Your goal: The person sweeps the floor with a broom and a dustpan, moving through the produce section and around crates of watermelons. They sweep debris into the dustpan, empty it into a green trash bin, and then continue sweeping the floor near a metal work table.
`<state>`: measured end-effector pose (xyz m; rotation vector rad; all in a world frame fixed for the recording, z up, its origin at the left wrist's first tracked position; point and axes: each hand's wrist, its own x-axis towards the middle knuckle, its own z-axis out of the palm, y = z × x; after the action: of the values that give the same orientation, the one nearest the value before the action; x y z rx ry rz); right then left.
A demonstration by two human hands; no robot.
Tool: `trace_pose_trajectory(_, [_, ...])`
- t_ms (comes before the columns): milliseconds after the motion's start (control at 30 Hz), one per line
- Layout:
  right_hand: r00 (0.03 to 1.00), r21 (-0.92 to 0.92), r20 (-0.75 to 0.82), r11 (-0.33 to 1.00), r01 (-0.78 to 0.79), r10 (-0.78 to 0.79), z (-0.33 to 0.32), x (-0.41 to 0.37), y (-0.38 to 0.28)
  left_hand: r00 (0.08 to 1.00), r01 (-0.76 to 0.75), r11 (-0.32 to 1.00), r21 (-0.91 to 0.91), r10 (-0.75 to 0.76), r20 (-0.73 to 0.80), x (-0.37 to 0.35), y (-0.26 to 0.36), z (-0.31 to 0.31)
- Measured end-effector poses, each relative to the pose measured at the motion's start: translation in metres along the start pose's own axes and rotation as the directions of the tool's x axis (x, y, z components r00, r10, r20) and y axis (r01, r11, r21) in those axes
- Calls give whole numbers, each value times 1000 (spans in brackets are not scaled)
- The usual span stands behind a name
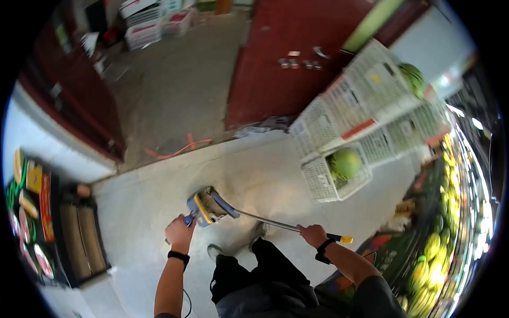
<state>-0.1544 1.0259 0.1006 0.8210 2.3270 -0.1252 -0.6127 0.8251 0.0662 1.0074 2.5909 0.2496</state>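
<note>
My left hand (180, 233) is closed around the short blue handle of a dustpan (194, 204). The pan is blue-grey with a row of yellow comb teeth, and is held low in front of my feet. Something brownish shows inside it, too blurred to name. My right hand (313, 236) grips the long metal stick of a broom (273, 221), whose end is dark with a yellow tip. At its other end, the broom's dark blue head (225, 204) lies across the right side of the pan, seemingly touching it.
White plastic crates (319, 177) are stacked at right, with a watermelon (345, 163) in the lowest. Dark red doors (289, 58) stand open ahead; red strapping (177, 150) lies at the threshold. A black display stand (74, 244) is at left, fruit shelves (432, 254) at right.
</note>
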Motion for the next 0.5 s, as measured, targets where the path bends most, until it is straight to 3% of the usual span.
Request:
trace_pose_trajectory(100, [971,108,53,965,-238,234,26,-89,-6,994,-21,1000,-15,23,111,-9,-1,-6])
trace_pose_trajectory(133, [938,186,107,920,-344,329,49,-113,-11,985,-49,994,-96,64,160,-11,-9,-3])
trace_pose_trajectory(200, [864,261,184,824,-503,469,79,-162,-31,950,-101,991,-86,122,287,-12,-20,4])
trace_pose_trajectory(267, [762,319,262,692,-648,592,120,-202,-49,939,-142,956,-256,212,272,-25,-22,4])
trace_pose_trajectory(367, [614,388,389,483,-785,687,192,-240,-86,959,-226,947,-227,257,118,-55,-34,29])
trace_pose_trajectory(433, [531,421,456,353,-836,714,237,-258,-110,957,-207,948,-243,248,152,-76,-30,34])
trace_pose_trajectory(500, [473,444,553,238,-864,685,256,-281,-123,959,-235,932,-276,268,91,-110,-11,27])
